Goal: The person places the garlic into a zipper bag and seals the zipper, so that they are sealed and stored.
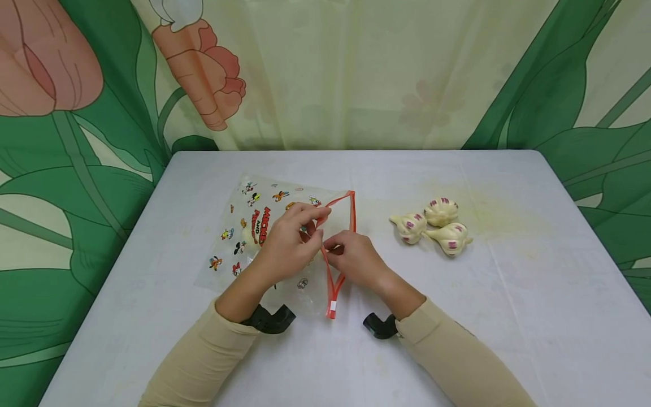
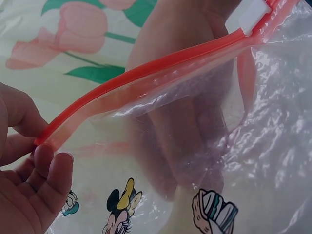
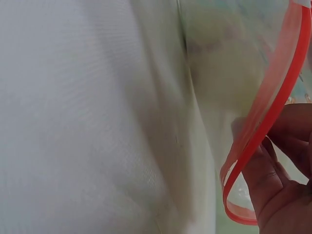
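Observation:
A clear slider zip bag [image 1: 277,198] with cartoon prints lies on the table, its red-edged mouth spread apart toward the right. My left hand [image 1: 292,243] lies over the bag and pinches the red zip edge [image 2: 141,73] between thumb and fingers. At the mouth is my right hand [image 1: 356,260], fingers curled at the red edge [image 3: 273,109], one fingertip showing through the film. Through the plastic in the left wrist view, the right hand [image 2: 180,131] appears behind the near red strip. The white slider [image 1: 333,306] sits at the near end of the zip.
Three garlic bulbs [image 1: 441,212] with purple marks lie together to the right of the bag. A white cloth covers the table [image 1: 508,316]. Behind it hangs a floral curtain [image 1: 356,73]. Black wrist mounts [image 1: 274,320] stick out at both sleeves.

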A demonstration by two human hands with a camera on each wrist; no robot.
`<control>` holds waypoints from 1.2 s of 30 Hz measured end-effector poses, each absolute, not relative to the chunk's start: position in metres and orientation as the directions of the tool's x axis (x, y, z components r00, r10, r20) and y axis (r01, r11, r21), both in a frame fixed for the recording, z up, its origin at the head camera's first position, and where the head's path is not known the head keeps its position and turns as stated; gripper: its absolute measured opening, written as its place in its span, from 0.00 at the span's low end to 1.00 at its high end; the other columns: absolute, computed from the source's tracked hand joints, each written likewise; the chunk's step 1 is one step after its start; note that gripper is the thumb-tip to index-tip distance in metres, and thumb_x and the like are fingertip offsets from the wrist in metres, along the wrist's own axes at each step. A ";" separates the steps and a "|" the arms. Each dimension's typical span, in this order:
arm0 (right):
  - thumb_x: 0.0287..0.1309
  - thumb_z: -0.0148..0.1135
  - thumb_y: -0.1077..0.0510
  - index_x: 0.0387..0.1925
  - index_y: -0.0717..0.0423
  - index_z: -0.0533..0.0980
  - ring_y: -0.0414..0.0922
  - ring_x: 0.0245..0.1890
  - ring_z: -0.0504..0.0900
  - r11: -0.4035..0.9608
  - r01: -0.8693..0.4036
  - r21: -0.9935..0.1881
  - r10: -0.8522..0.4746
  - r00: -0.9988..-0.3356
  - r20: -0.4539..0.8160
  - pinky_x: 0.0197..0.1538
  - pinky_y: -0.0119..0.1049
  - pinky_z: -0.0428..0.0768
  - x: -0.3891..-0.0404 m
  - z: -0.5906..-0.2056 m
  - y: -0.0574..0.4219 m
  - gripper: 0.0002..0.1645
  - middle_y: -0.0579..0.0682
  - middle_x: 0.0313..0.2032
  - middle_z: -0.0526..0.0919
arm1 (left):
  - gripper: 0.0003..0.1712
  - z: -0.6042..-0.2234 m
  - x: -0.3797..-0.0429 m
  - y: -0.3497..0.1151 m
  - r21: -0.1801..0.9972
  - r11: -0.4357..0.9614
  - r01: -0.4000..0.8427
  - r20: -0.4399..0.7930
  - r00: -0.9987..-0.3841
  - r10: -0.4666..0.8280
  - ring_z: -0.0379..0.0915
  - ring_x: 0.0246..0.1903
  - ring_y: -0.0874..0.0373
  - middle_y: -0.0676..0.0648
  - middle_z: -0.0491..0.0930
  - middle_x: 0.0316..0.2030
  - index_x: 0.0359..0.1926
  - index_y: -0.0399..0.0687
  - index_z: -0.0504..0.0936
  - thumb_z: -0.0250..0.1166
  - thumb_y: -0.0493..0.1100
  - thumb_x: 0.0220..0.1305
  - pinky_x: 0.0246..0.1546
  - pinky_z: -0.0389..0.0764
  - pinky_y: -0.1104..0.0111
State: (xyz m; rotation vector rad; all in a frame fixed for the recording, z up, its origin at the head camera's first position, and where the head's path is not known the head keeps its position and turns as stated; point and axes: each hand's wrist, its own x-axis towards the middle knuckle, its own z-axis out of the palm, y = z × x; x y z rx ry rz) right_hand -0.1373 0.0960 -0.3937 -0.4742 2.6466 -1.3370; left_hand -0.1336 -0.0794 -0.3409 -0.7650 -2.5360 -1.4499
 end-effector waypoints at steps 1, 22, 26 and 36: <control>0.60 0.66 0.64 0.43 0.60 0.86 0.44 0.40 0.85 0.559 -0.217 -0.800 -0.335 -0.942 0.021 0.44 0.37 0.83 -0.138 -0.394 0.095 0.10 0.50 0.40 0.85 | 0.21 -0.341 -0.134 -0.080 0.772 0.414 0.482 0.345 -0.865 0.365 0.73 0.36 0.57 0.44 0.76 0.47 0.57 0.36 0.82 0.61 0.29 0.63 0.37 0.81 0.66; 0.62 0.62 0.65 0.48 0.61 0.83 0.44 0.40 0.83 0.512 -0.204 -0.835 -0.377 -0.926 -0.005 0.47 0.39 0.81 -0.138 -0.397 0.088 0.13 0.48 0.39 0.86 | 0.21 -0.341 -0.134 -0.079 0.769 0.420 0.481 0.354 -0.869 0.347 0.72 0.35 0.57 0.44 0.76 0.46 0.57 0.35 0.82 0.61 0.30 0.62 0.37 0.81 0.66; 0.63 0.60 0.65 0.45 0.59 0.82 0.44 0.37 0.78 0.506 -0.231 -0.831 -0.434 -0.901 -0.015 0.43 0.37 0.79 -0.138 -0.399 0.088 0.11 0.46 0.35 0.84 | 0.22 -0.341 -0.134 -0.078 0.769 0.419 0.482 0.354 -0.868 0.348 0.72 0.35 0.57 0.44 0.76 0.46 0.57 0.35 0.82 0.61 0.30 0.62 0.37 0.81 0.66; 0.65 0.62 0.60 0.56 0.56 0.80 0.44 0.49 0.84 0.441 -0.162 -0.883 -0.472 -0.878 -0.075 0.53 0.40 0.80 -0.135 -0.397 0.099 0.18 0.47 0.49 0.85 | 0.22 -0.341 -0.133 -0.079 0.773 0.416 0.479 0.347 -0.868 0.356 0.72 0.35 0.57 0.44 0.76 0.46 0.58 0.36 0.81 0.61 0.30 0.62 0.37 0.82 0.65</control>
